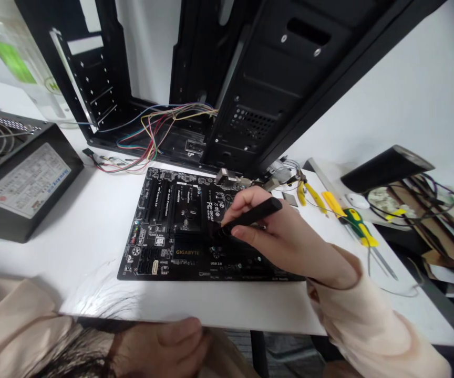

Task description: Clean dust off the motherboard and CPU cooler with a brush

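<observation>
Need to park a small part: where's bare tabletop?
Bare: white tabletop between power supply and motherboard; narrow strip between motherboard and front edge. Crowded: right side, with pliers and green-yellow screwdriver; behind motherboard, case and wires.

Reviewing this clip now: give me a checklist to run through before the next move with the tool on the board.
1. Right hand grips the black tool: ok.
2. Tool's working end visible: cannot tell; it blends into the dark motherboard.
3. Motherboard lying flat on the white table: ok.
4. Left hand steadying the motherboard: not ok; it is low by the table's near edge.
5. Power supply apart from the motherboard: ok.
</observation>
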